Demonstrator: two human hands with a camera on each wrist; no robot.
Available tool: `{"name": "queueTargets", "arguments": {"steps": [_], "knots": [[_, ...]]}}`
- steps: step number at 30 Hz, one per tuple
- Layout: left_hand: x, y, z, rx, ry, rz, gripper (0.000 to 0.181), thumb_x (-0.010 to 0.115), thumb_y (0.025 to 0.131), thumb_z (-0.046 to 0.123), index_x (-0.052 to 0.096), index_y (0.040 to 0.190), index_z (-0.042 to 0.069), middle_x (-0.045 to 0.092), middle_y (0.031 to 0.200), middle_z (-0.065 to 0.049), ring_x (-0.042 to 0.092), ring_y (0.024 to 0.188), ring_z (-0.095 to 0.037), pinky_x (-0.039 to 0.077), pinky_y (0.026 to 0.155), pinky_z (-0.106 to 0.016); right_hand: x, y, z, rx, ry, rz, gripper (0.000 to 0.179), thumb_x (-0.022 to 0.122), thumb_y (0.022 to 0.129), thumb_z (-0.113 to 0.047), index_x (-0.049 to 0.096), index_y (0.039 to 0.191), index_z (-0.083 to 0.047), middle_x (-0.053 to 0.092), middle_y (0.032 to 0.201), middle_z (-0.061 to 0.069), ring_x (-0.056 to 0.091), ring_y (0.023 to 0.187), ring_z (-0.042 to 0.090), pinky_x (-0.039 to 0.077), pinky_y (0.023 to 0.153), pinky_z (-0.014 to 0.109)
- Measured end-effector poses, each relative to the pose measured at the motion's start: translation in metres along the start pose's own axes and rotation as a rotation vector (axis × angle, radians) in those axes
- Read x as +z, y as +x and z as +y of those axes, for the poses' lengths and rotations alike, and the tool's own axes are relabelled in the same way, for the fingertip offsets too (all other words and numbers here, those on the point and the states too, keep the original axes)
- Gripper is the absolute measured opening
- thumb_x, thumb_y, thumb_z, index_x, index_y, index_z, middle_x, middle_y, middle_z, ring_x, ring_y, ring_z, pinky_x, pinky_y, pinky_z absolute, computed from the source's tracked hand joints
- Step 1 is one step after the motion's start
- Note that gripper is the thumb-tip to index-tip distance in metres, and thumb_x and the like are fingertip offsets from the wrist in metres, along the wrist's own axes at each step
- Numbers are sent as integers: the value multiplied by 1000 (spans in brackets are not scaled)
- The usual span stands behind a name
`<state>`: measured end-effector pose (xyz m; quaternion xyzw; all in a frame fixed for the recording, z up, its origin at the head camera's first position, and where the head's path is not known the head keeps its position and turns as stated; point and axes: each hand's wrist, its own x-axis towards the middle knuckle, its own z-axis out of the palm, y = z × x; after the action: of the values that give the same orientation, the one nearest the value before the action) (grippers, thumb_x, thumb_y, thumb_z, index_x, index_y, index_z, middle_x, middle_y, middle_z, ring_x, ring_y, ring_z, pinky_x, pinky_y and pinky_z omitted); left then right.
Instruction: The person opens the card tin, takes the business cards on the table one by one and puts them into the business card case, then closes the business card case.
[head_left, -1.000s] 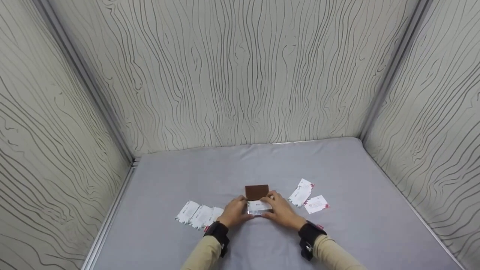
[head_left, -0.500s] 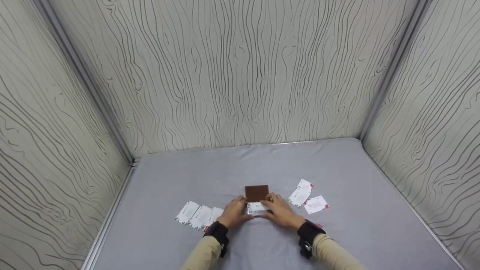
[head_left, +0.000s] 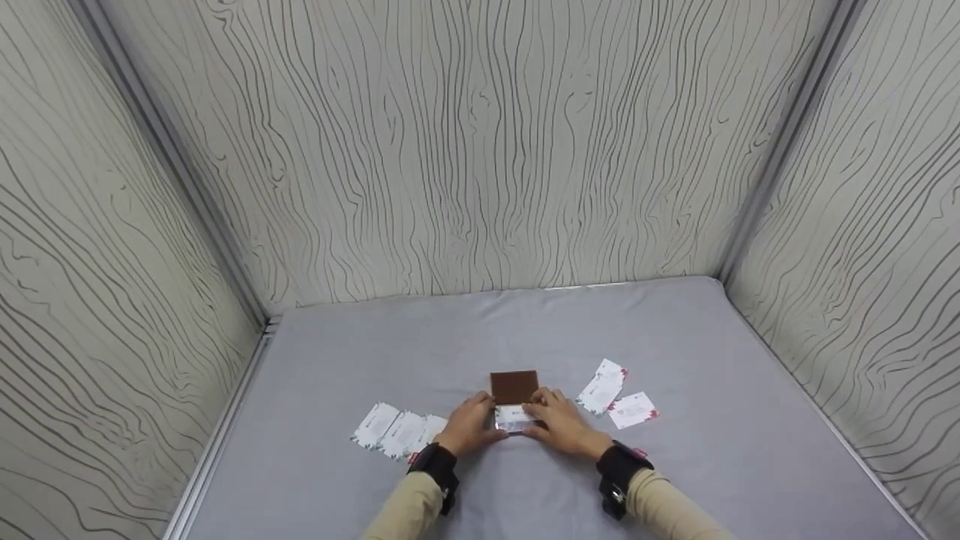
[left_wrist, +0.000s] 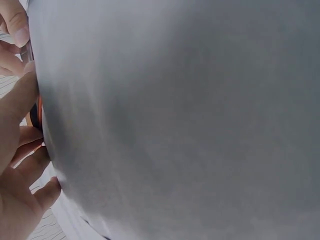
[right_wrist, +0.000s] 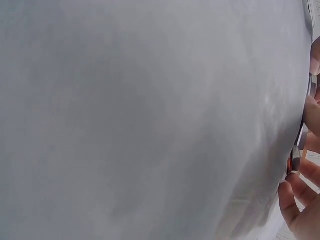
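Note:
A small card case point(head_left: 514, 387) lies unfolded on the grey cloth in the head view, its brown lid flat on the far side. On its near half, between my hands, is a white printed card point(head_left: 511, 415). My left hand point(head_left: 470, 425) grips the left side of the case, thumb at the near corner and fingers at the far one. My right hand point(head_left: 561, 424) holds the right side, its thumb at the near edge and its index finger touching the card. In the left wrist view only a sliver of the case shows past the left hand point(left_wrist: 22, 165).
Left of my left hand lie overlapping white cards point(head_left: 403, 433) with leafy corners. Two more overlapping white cards point(head_left: 602, 385), and one card with red flowers point(head_left: 632, 409), lie to the right. Patterned panels point(head_left: 480, 150) wall in the cloth-covered table point(head_left: 360, 345).
The card between my hands has settled slightly lower and nearer in the case. My right fingers shifted a little with it; the left hand stayed nearly still.

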<state>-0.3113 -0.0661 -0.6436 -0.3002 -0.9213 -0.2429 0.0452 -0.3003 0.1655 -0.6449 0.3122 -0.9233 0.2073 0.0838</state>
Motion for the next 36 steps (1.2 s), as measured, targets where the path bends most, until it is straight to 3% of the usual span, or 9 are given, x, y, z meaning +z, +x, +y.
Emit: {"name": "queueTargets", "arguments": {"steps": [6,17,25,31,36], "knots": [[-2,0,2,-23,-10,-5,53,82,81,30,63,116,-5,60,113,-10,61,104,-29,50,91,-39,-8,-1,2,-4,22,-8,23,74,89,-26,71,100,-6,55,115,14,50,99,29,45,83,48],[1,1,-3,-31,0,-15,51,82,81,30,64,116,-3,60,113,-9,61,105,-28,50,93,-38,-24,-16,14,-22,73,8,19,69,91,-9,67,108,-4,56,111,11,55,102,29,48,87,47],[4,-2,-3,-2,25,-4,55,82,82,31,63,119,-5,59,118,-12,60,108,-30,50,93,-40,-32,-25,31,-89,48,98,15,69,85,4,68,99,0,60,90,9,59,83,22,51,74,40],[5,-2,-4,6,31,9,55,82,81,30,63,118,-6,60,117,-13,60,107,-31,50,93,-39,-36,-31,43,-14,-71,212,14,72,79,2,70,91,-4,63,87,6,62,79,26,51,70,43],[6,-2,-3,8,21,16,56,83,80,29,63,118,-6,60,115,-13,61,106,-31,50,93,-40,-41,-36,50,83,-120,231,17,74,78,-1,67,93,-4,62,90,10,60,82,34,49,70,49]]}}
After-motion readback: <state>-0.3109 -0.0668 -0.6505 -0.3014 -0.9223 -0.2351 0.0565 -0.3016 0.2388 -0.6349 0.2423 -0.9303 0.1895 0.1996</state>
